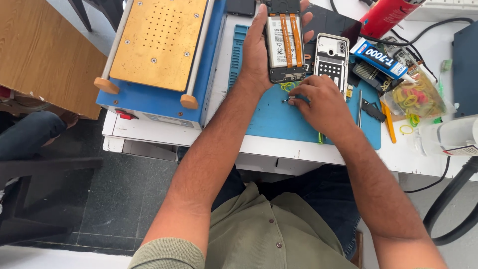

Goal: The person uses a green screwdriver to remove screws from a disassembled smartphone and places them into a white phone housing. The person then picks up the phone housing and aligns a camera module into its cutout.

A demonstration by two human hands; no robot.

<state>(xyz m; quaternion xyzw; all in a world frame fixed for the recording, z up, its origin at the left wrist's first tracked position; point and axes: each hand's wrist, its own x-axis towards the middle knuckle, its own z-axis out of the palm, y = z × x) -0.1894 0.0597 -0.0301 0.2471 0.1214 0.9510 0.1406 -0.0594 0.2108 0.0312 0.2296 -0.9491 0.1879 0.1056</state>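
My left hand (pixel 258 50) grips an opened smartphone (pixel 285 42) with its back cover off, battery and orange ribbon cables showing, held over the blue work mat (pixel 271 117). My right hand (pixel 321 102) rests on the mat just below the phone, fingertips pinched on a small dark part (pixel 286 100) beside some yellow-green rubber bands (pixel 287 86). A green-tipped tool (pixel 320 137) pokes out from under my right hand near the mat's front edge.
A blue heating machine with a brass plate (pixel 157 42) stands at the left. A white inner phone frame (pixel 331 60), a glue tube (pixel 381 60), tweezers (pixel 359 107), a bag of rubber bands (pixel 416 97), a red canister (pixel 386 15) and a clear bottle (pixel 448 137) lie to the right.
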